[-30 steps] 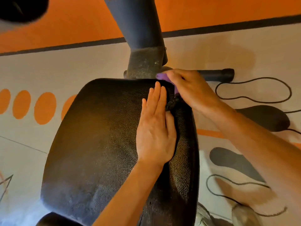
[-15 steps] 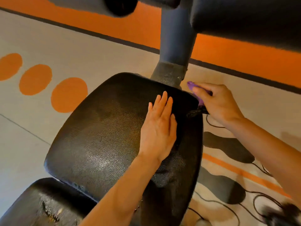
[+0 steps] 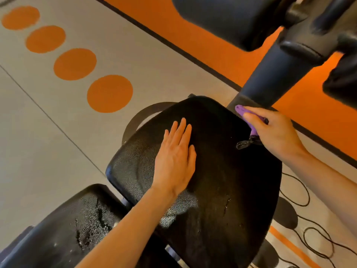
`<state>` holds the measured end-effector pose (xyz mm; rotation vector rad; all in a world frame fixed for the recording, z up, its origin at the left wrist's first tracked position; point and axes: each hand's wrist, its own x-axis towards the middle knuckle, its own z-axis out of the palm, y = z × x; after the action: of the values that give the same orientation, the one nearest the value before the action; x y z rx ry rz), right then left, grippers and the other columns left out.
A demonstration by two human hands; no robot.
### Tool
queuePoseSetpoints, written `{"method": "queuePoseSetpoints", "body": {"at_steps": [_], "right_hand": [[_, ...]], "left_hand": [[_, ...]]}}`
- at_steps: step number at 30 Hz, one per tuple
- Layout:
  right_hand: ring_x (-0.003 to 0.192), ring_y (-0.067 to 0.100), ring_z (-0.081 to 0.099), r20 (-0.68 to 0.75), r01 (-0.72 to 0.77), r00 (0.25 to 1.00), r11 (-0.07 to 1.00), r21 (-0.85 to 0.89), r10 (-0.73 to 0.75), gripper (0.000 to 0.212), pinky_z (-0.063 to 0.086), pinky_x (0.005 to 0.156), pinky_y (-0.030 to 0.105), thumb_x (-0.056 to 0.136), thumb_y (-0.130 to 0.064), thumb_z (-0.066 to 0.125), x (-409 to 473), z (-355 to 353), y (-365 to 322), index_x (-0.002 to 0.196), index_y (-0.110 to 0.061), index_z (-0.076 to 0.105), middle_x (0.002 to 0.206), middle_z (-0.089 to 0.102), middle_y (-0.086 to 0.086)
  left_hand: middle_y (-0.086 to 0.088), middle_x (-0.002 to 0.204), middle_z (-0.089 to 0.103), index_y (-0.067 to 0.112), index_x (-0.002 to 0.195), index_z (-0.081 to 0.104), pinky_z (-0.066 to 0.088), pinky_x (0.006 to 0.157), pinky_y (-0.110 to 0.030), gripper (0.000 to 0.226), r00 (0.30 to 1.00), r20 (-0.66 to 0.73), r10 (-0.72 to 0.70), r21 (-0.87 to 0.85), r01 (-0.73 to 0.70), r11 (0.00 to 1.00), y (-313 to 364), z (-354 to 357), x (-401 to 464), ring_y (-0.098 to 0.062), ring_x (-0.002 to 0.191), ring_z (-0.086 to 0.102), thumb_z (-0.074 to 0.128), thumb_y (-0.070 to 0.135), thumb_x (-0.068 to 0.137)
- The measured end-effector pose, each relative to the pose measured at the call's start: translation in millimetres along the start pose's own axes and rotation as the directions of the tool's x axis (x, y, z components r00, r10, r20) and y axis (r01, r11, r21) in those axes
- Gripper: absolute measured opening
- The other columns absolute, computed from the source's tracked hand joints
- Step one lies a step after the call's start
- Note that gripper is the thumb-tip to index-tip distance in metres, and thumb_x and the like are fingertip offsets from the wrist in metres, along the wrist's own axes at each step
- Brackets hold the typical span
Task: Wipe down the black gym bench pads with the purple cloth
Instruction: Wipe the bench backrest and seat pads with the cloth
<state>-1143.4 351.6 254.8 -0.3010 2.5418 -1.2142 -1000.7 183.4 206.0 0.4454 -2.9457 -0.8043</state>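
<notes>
Orange-dotted floor surrounds the seat pad, where the left hand lies flat, holding nothing, and the right hand clutches the purple cloth at upper right, which may snag torn vinyl.

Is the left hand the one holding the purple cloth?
No, the left hand lies flat and empty on the black seat pad, while the right hand grips the purple cloth at the pad's far edge.
</notes>
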Motion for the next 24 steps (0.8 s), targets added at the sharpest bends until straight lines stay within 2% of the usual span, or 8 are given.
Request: {"method": "queuePoseSetpoints", "body": {"at_steps": [2,4,6,8,13,18,22,24], "right_hand": [[0.074,0.006,0.056,0.034,-0.001,0.999,1.000,0.007,0.001,0.026,0.041,0.061,0.008,0.094,-0.037,0.052,4,10,-10,0.108,-0.021,0.068,0.101,0.067,0.012],[0.081,0.011,0.060,0.078,0.009,0.997,1.000,0.004,-0.009,0.027,0.042,0.059,0.006,0.094,-0.040,0.051,9,21,-17,0.111,-0.025,0.067,0.102,0.068,0.012],[0.089,0.016,0.060,0.108,0.027,0.994,1.000,-0.015,-0.025,0.031,0.042,0.057,0.001,0.094,-0.040,0.051,16,33,-24,0.120,-0.029,0.065,0.104,0.068,0.013],[0.086,0.013,0.059,0.135,0.035,0.990,0.999,-0.036,-0.030,0.034,0.037,0.054,-0.006,0.095,-0.038,0.050,26,45,-29,0.126,-0.030,0.060,0.105,0.067,0.014],[0.085,0.020,0.056,0.218,0.123,0.969,0.992,-0.027,-0.114,0.033,0.038,0.058,-0.002,0.096,-0.031,0.051,51,72,-40,0.127,-0.028,0.059,0.110,0.067,0.019],[0.082,0.006,0.059,0.303,0.183,0.938,0.983,-0.025,-0.167,0.035,0.039,0.065,-0.004,0.096,-0.027,0.052,85,90,-37,0.130,-0.025,0.058,0.101,0.067,-0.006],[0.094,-0.001,0.059,0.354,0.215,0.914,0.977,-0.009,-0.198,0.034,0.043,0.073,-0.002,0.096,-0.027,0.053,108,95,-35,0.129,-0.027,0.059,0.107,0.065,-0.016],[0.090,-0.006,0.060,0.367,0.230,0.907,0.973,-0.013,-0.209,0.034,0.045,0.077,0.002,0.096,-0.027,0.054,118,95,-34,0.129,-0.028,0.059,0.105,0.066,-0.019]], "left_hand": [[0.003,0.163,0.009,0.020,0.154,0.020,-0.003,0.121,-0.029,0.053,1.000,-0.007,-0.027,-0.003,0.027,1.000,-10,-5,-2,-0.014,0.151,0.001,0.032,0.031,0.103],[0.002,0.163,0.009,0.020,0.154,0.019,-0.002,0.122,-0.030,0.054,0.999,-0.015,-0.051,-0.011,0.051,0.999,-20,-8,-3,-0.014,0.151,0.001,0.032,0.031,0.103],[0.001,0.163,0.008,0.019,0.154,0.019,-0.002,0.122,-0.030,0.054,0.997,-0.027,-0.076,-0.012,0.075,0.997,-29,-9,-4,-0.014,0.151,0.002,0.032,0.031,0.103],[0.001,0.163,0.009,0.019,0.154,0.019,-0.003,0.121,-0.029,0.055,0.993,-0.047,-0.104,-0.008,0.104,0.995,-37,-9,-4,-0.014,0.151,0.003,0.032,0.032,0.102],[0.003,0.163,0.009,0.020,0.154,0.018,-0.005,0.121,-0.028,0.055,0.978,-0.083,-0.193,-0.028,0.191,0.981,-50,-7,1,-0.012,0.151,0.002,0.031,0.033,0.103],[0.001,0.163,0.011,0.017,0.154,0.019,-0.002,0.122,-0.029,0.055,0.963,-0.094,-0.253,-0.036,0.251,0.967,-55,-5,16,-0.014,0.151,0.003,0.032,0.032,0.103],[0.000,0.163,0.008,0.016,0.154,0.018,-0.007,0.120,-0.028,0.056,0.948,-0.098,-0.304,-0.014,0.304,0.952,-60,-5,34,-0.014,0.151,0.002,0.026,0.034,0.102],[-0.001,0.163,0.009,0.016,0.154,0.019,-0.007,0.120,-0.029,0.056,0.942,-0.095,-0.323,0.001,0.325,0.946,-63,-6,43,-0.015,0.151,0.003,0.024,0.035,0.102]]}}
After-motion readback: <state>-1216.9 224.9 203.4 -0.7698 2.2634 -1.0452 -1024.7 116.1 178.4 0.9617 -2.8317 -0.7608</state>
